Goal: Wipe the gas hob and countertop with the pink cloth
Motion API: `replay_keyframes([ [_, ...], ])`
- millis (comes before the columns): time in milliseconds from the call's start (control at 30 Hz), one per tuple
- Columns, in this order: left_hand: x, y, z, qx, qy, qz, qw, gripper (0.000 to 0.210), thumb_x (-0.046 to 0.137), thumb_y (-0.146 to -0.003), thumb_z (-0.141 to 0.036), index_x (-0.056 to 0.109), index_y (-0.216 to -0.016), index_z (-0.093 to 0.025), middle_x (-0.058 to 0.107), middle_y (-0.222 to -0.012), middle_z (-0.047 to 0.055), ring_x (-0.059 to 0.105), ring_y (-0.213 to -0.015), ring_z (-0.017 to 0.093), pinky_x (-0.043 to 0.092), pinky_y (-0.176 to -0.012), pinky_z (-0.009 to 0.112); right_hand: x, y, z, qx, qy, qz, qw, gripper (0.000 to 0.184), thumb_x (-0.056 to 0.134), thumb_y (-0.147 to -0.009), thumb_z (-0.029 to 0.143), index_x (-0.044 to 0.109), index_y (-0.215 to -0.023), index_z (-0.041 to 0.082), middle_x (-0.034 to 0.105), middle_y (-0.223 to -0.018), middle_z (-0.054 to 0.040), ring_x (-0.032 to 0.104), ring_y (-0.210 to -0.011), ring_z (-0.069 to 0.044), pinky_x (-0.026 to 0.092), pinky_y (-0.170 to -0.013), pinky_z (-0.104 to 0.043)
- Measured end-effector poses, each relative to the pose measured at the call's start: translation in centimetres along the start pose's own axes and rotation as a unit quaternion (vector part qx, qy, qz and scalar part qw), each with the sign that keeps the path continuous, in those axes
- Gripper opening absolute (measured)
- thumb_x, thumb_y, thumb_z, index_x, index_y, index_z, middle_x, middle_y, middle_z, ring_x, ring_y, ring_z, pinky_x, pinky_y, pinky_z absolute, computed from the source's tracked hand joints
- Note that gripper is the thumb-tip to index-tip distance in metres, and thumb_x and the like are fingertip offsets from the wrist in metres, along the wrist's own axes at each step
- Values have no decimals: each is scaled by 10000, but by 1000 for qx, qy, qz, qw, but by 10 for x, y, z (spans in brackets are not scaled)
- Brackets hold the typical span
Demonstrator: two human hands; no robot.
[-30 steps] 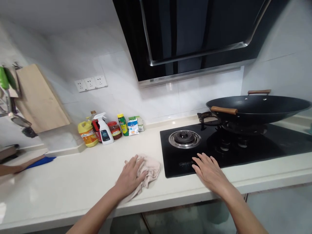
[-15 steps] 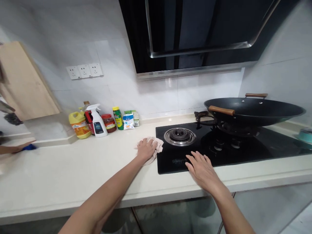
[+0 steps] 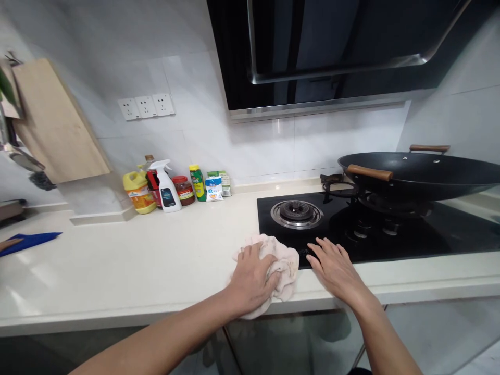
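My left hand (image 3: pixel 253 278) presses a crumpled pale pink cloth (image 3: pixel 287 265) onto the counter, its fingers curled into the fabric. The cloth covers the front left corner of the black glass stove (image 3: pixel 281 239) and hangs over the counter's front edge. My right hand (image 3: pixel 332 263) rests flat on the stove's front border with fingers spread, holding nothing. Behind the hands sits the left burner (image 3: pixel 297 211), bare of any pot. A large black wok (image 3: pixel 425 174) with wooden handles stands on the right burner.
Along the wall stand a yellow jug (image 3: pixel 139 194), a white spray bottle (image 3: pixel 167 190), a red-lidded jar (image 3: pixel 183 191), a green bottle (image 3: pixel 198 183) and small packets (image 3: pixel 213 188). Another person's hand (image 3: pixel 8 244) lies on a blue cloth (image 3: pixel 33 240) at far left. A range hood (image 3: pixel 332 47) hangs above.
My left hand has brought the pink cloth from beside the stove toward the counter's front edge. The other person's blue cloth is now spread flatter. My right hand has barely moved.
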State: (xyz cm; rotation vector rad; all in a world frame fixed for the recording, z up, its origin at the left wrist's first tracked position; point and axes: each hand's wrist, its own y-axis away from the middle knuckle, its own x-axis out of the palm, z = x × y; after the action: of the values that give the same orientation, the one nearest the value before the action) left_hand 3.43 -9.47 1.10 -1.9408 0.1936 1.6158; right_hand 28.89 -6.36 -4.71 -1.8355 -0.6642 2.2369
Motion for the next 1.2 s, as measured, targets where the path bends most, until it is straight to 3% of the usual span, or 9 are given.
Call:
replay_keyframes([
  [133,1,-15,5,-4,14,14,1000,306,538,-947,-438,654,-1188,-290,450,-1392,100,442,-1203,337,379,-1010,536,0,0,-1,0,-6,0,1000,530,300,-1020,462,583,-1375,187,505,-1487,-134,374,-1430,-320,263,-1163,-548],
  [300,13,-63,27,-77,26,63,995,382,493,-950,-524,623,-1261,-345,368,-1520,83,377,-1351,375,316,-1081,583,-1,0,0,-1,-6,1,1000,517,310,-1019,445,584,-1372,184,511,-1481,-132,378,-1429,-324,268,-1163,-546],
  [467,30,-120,58,-188,29,75,979,651,423,-929,-643,379,-1517,-368,274,-1607,121,322,-1413,413,252,-1105,628,-3,-1,0,0,-7,1,1000,509,320,-1022,445,584,-1372,186,508,-1482,-132,371,-1434,-326,270,-1164,-545],
  [600,36,-142,68,-217,33,68,973,614,419,-919,-650,490,-1455,-358,288,-1601,140,329,-1397,452,201,-1077,709,-5,-1,1,-1,-9,4,1000,498,325,-1026,426,585,-1372,181,506,-1484,-139,377,-1431,-326,267,-1166,-546],
  [700,33,-132,62,-206,33,53,977,538,442,-922,-638,574,-1376,-383,326,-1584,108,361,-1374,432,218,-1084,687,-5,-2,2,1,-14,5,1000,502,321,-1027,434,587,-1372,184,510,-1480,-140,388,-1424,-326,268,-1165,-549],
  [867,29,-84,38,-154,12,17,988,447,507,-929,-581,613,-1329,-412,371,-1543,58,391,-1348,374,261,-1109,600,-3,-1,1,1,-21,2,1000,534,271,-1034,457,592,-1367,191,511,-1479,-136,378,-1429,-324,263,-1164,-552],
  [1067,18,-27,6,-42,1,-28,999,392,559,-932,-462,651,-1293,-342,423,-1487,92,421,-1286,361,350,-1049,579,-3,1,0,-3,-22,12,1000,559,250,-1035,493,591,-1368,201,501,-1489,-138,365,-1439,-319,254,-1165,-557],
  [1200,7,-11,-9,4,-10,-30,999,377,591,-914,-408,656,-1276,-323,460,-1455,100,439,-1247,352,373,-1025,566,-5,2,-1,-14,-11,12,1000,567,235,-1037,508,590,-1367,213,501,-1490,-130,352,-1447,-315,260,-1164,-550],
])
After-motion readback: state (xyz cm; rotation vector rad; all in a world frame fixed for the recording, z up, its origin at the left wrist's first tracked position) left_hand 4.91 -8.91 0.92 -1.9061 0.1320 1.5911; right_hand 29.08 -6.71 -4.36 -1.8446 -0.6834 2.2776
